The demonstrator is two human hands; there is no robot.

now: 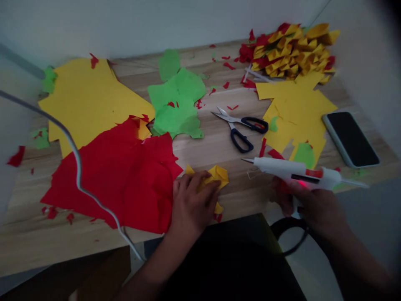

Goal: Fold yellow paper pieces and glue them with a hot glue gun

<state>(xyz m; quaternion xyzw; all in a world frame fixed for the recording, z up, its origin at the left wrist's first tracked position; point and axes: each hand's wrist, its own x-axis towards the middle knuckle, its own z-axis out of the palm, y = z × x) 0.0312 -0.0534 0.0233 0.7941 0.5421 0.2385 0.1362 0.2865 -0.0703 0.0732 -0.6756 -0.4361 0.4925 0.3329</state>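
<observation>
My right hand point(308, 205) is wrapped round the handle of a white hot glue gun point(278, 166), with its metal nozzle pointing left and a glue stick poking out of the back. A red light glows on its side. Under the curled fingers of my left hand point(196, 200) is a small folded yellow paper piece point(220, 175), held at the table's front edge; part of it is hidden by the fingers. Beyond both hands lie scissors point(239, 125) with dark handles, blades slightly apart. A crumpled red paper sheet point(125, 184) reaches up to my left hand.
Yellow paper point(90, 96) lies at the left, green paper point(178, 104) at the middle back, and more yellow paper point(294, 110) at the right beside a phone point(352, 138). A heap of folded yellow paper point(294, 52) stands at the back right. A white cable point(78, 167) crosses the left side.
</observation>
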